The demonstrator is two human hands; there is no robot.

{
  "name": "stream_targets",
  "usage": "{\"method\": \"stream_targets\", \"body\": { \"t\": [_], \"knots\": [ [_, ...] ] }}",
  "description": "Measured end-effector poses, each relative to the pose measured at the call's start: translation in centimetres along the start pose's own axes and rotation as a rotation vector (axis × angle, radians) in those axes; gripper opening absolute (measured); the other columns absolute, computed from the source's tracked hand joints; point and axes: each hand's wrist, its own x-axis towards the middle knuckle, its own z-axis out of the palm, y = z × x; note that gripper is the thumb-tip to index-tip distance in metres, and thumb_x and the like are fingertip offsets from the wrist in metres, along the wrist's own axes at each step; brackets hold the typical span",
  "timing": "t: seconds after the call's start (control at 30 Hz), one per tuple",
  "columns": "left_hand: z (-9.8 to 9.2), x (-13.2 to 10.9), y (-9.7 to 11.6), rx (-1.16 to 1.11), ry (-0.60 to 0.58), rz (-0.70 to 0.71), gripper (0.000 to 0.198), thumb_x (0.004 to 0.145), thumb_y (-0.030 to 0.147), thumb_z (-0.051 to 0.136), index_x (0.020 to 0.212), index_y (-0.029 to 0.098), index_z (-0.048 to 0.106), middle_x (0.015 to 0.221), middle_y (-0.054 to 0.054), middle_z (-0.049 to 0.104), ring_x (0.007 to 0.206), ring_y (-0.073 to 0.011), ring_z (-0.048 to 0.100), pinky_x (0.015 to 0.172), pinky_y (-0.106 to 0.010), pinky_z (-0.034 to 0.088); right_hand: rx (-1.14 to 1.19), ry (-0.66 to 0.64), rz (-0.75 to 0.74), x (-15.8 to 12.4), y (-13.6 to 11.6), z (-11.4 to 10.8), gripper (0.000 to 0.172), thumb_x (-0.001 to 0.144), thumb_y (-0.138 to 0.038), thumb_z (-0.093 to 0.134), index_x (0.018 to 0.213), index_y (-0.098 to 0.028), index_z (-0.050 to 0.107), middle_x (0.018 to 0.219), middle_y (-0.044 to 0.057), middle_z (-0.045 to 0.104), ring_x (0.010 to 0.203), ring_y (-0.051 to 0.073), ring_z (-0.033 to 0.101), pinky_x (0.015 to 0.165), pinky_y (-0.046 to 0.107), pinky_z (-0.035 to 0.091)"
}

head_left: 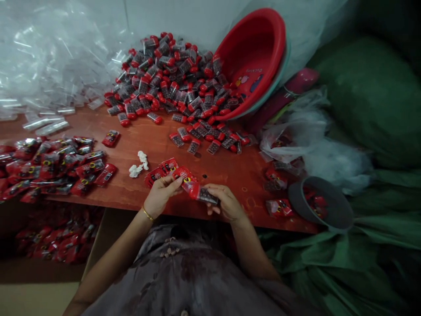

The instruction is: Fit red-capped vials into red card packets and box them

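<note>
My left hand (160, 196) pinches a red printed plastic wrapper (186, 175) between thumb and fingers. In my right hand (228, 204) is a small clear container (206, 195) with a red cap and dark contents, held sideways. Its capped end meets the wrapper's opening; how far it is inside, I cannot tell. Flat red wrappers (155, 175) lie on the table beside my left hand, near a crumpled white scrap (139, 165). Beyond my hands rises a heap of red-capped containers (144, 85). Wrapped red packets (49, 164) are piled at the left.
A red basin (279, 39) lies tipped at the back right, with containers at its mouth. Clear plastic pieces (49, 70) fill the back left. A grey bowl (297, 198) and plastic bags (329, 153) are at the right. Below the table's left edge are more red packets (62, 241).
</note>
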Motion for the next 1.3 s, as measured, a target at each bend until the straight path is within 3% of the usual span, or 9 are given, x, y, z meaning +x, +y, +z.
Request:
{"method": "stream_targets", "body": {
  "t": [0.17,0.33,0.53,0.73,0.87,0.97,1.17,1.3],
  "knots": [
    [0.0,-0.1,0.1,0.014,-0.038,0.03,0.032,0.054,0.035,0.082,0.075,0.013,0.071,0.075,-0.003,0.071,0.067,-0.0133,0.064,0.07,-0.026,0.053,-0.113,0.027,-0.083,0.1,0.3,0.4,0.032,0.073,-0.042,0.055,0.083,-0.014,0.064,0.049,-0.004,0.055,0.031,0.005,0.043,0.03,0.015,0.029],
    [0.9,-0.1,-0.7,0.009,0.029,0.114,0.032,0.047,0.025,0.086,0.072,0.015,0.069,0.067,0.001,0.069,0.059,-0.0093,0.06,0.064,-0.021,0.05,-0.144,0.067,-0.164,0.2,0.6,0.9,0.032,0.076,-0.045,0.053,0.087,-0.016,0.063,0.051,-0.006,0.053,0.034,0.005,0.044,0.034,0.016,0.035],
    [1.4,-0.1,-1.5,0.015,0.071,0.144,0.033,0.048,0.023,0.085,0.074,0.015,0.068,0.075,-0.001,0.072,0.068,-0.0127,0.064,0.072,-0.026,0.051,-0.094,0.153,-0.231,1.0,1.3,1.6,0.034,0.079,-0.05,0.051,0.085,-0.017,0.06,0.054,-0.006,0.05,0.033,0.003,0.036,0.036,0.019,0.041],
    [1.6,-0.2,-1.2,-0.138,0.075,0.01,0.038,0.043,0.026,0.086,0.074,0.015,0.066,0.073,-0.001,0.071,0.065,-0.0119,0.063,0.069,-0.025,0.05,-0.242,0.145,-0.346,1.2,1.9,2.6,0.035,0.086,-0.05,0.044,0.092,-0.019,0.058,0.05,-0.008,0.045,0.035,0.006,0.04,0.04,0.019,0.04],
    [1.7,0.1,-1.1,-0.163,0.058,0.047,0.036,0.043,0.024,0.086,0.072,0.013,0.067,0.071,-0.001,0.07,0.063,-0.0095,0.061,0.066,-0.021,0.048,-0.303,0.221,-0.399,1.2,2.7,3.7,0.028,0.091,-0.045,0.038,0.099,-0.021,0.051,0.058,-0.007,0.05,0.039,0.006,0.045,0.041,0.019,0.04],
    [1.5,0.4,-1.1,-0.167,0.065,0.098,0.033,0.046,0.027,0.085,0.072,0.013,0.068,0.069,0.0,0.069,0.06,-0.0082,0.059,0.063,-0.02,0.046,-0.262,0.189,-0.382,1.3,2.9,4.3,0.023,0.092,-0.043,0.039,0.101,-0.023,0.043,0.064,-0.007,0.053,0.04,0.006,0.046,0.04,0.018,0.04],
    [1.0,0.9,-1.1,-0.083,0.049,0.021,0.033,0.046,0.03,0.085,0.065,0.011,0.067,0.061,-0.001,0.066,0.053,-0.0093,0.057,0.054,-0.021,0.045,-0.211,0.139,-0.38,2.3,2.1,4.6,0.023,0.091,-0.046,0.04,0.094,-0.024,0.041,0.054,-0.01,0.045,0.036,0.005,0.04,0.038,0.018,0.039],
    [0.3,1.1,-0.1,-0.078,0.057,0.079,0.029,0.051,0.031,0.083,0.064,0.011,0.065,0.059,-0.001,0.064,0.049,-0.0085,0.055,0.049,-0.02,0.044,-0.062,-0.01,-0.361,2.7,2.0,4.8,0.032,0.085,-0.048,0.049,0.106,-0.025,0.039,0.071,-0.006,0.058,0.04,0.005,0.048,0.045,0.021,0.044]
  ]
}}
